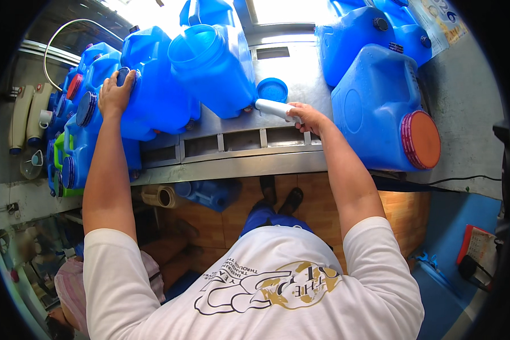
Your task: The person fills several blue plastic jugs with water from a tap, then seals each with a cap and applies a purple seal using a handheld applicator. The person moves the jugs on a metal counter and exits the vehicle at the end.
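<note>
A white tube (272, 108) is near the middle of the frame, a little above the centre, and it points to the left. The right hand (309, 118) has its fingers closed around the right end of this tube. The other end is just beside the lower corner of an open blue jug (232, 79); whether the two touch, I cannot tell. This jug stands tilted in the view, and its wide round mouth shows at the upper middle. Just beside it, a round blue lid (272, 90) lies on the metal counter (300, 62).

The left hand (114, 97), in the upper left, lies with its fingers over the dark blue cap (123, 73) of a blue jug (147, 93). The fingers are a little spread; how firmly they hold the cap, I cannot tell.

Farther left, more blue jugs are crowded together, one with a red cap (74, 86), and a green jug (68, 145) is among them. At the right, a large blue jug (362, 107) lies with its orange cap (422, 140) toward the lower right. Below the counter, a beige jug (152, 196) and another blue jug (207, 194) are near the brown floor (209, 224). In the lower left, a person in pink clothing (71, 280) is partly visible.
</note>
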Tool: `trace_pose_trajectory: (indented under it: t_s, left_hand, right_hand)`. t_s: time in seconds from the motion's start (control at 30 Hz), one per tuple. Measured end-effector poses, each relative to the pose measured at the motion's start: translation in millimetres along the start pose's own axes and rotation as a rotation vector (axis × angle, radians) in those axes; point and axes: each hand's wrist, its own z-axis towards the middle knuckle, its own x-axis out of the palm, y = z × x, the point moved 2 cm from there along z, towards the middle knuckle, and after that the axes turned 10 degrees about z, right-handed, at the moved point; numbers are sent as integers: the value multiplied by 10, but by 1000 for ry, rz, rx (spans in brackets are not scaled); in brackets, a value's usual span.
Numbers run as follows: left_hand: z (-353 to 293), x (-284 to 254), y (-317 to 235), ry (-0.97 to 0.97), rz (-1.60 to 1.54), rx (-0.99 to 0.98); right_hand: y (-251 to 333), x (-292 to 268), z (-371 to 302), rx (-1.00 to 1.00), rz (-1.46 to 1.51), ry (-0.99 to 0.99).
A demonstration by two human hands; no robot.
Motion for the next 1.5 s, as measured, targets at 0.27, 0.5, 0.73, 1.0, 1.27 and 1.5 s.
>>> trace_pose_trajectory:
  t_s: [0.27,0.5,0.73,1.0,1.27,1.5]
  left_hand:
    - [-2,-3,31,0,-7,7]
    - [13,2,14,28,2,17]
    - [22,27,28,20,-15,29]
    - [144,278,184,-28,41,74]
    - [-91,-41,-73,21,29,-12]
    - [-148,-148,-97,39,1,-50]
  right_hand:
    - [-93,-117,76,37,90,56]
    - [-752,-143,31,122,426,83]
    - [-977,-5,-26,90,512,84]
    - [-846,195,-267,-27,470,158]
    - [-125,-60,-2351,-436,720,381]
    - [564,-1035,-3849,-879,607,-56]
